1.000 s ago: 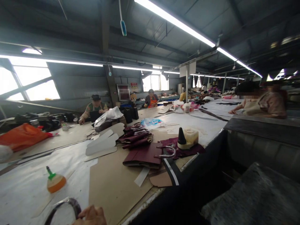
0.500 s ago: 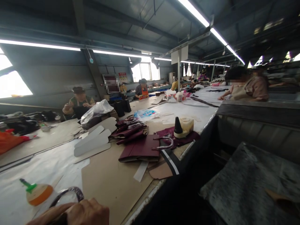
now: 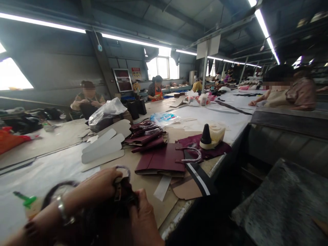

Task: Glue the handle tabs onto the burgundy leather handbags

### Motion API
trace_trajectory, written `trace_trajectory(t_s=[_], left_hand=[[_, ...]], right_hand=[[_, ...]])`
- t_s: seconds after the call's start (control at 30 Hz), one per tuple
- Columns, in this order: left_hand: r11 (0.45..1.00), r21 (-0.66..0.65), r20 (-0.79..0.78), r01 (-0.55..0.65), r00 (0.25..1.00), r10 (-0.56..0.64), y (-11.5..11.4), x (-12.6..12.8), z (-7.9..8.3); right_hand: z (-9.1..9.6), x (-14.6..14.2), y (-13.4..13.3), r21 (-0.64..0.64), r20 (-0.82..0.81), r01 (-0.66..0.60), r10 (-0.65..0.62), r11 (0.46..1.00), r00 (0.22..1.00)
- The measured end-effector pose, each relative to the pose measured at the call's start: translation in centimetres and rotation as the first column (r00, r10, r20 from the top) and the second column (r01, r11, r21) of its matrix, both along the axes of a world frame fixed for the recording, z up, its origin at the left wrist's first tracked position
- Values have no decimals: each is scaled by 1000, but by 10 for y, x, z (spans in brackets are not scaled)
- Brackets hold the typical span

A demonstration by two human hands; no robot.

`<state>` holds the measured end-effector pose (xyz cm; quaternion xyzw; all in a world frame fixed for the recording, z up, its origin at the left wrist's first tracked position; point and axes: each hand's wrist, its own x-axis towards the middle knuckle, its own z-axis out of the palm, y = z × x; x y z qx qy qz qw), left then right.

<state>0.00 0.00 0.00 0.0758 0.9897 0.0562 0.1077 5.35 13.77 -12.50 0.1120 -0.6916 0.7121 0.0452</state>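
Note:
At the bottom of the view, a dark handbag [image 3: 102, 218] is held between my two hands, its lower part in shadow and cut off by the frame. My left hand [image 3: 111, 177], with a bracelet at the wrist, reaches across and grips the bag's upper edge. Close beside it shows a metal zip piece [image 3: 118, 192]. My right hand [image 3: 145, 212] is closed on the near right edge of the bag. One plastic-wrapped handle [image 3: 125, 169] curves up behind my left fingers; another dark handle [image 3: 55, 189] arcs behind my forearm. Partly hidden by that forearm is a green-capped bottle [image 3: 30, 206].
Beyond my hands lie a maroon bag [image 3: 160, 160], stacked maroon bags [image 3: 147, 136], grey-white panels [image 3: 105, 150] and a glue container [image 3: 216, 135] with a black cone [image 3: 205, 135]. Co-workers sit across at left and stand at right. The table edge [image 3: 176, 218] runs along my right.
The bag and both hands have come up into view, with my left arm now stretched across the bag. The camera view has shifted, so the table items appear slightly further right.

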Motion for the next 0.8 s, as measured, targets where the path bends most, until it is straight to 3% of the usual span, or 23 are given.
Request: trace_trajectory(t_s=[0.07, 0.2, 0.37, 0.43, 0.5, 0.57, 0.63, 0.7, 0.8], left_hand=[[994, -22, 30, 103, 994, -102, 20, -24, -11], [972, 136, 147, 194, 966, -213, 44, -59, -54], [939, 299, 289, 167, 922, -256, 48, -68, -95], [927, 343, 283, 153, 924, -257, 48, -65, -103], [916, 387, 229, 111, 950, -212, 49, -59, -110], [917, 392, 155, 67, 978, -138, 51, -52, -117], [936, 350, 120, 35, 989, -82, 54, -47, -122], [950, 310, 109, 28, 992, -65, 55, -44, -126], [955, 295, 154, 28, 985, -76, 54, -46, -130]], right_hand=[[-10, -3, 7, 7, 100, 32, -32, 999, 994], [-40, -10, 27, 71, 241, 5, -22, 998, 970], [-68, -16, 59, 157, 251, -51, 10, 986, 968], [-64, -23, 76, 331, 198, -47, -20, 942, 980], [-54, -37, 94, 593, 33, 99, -147, 799, 989], [-42, -58, 109, 747, -252, 347, -241, 567, 937], [-35, -82, 118, 753, -507, 540, -191, 377, 841], [-36, -108, 121, 738, -633, 630, -75, 240, 770], [-44, -141, 119, 715, -699, 696, 78, 64, 710]])
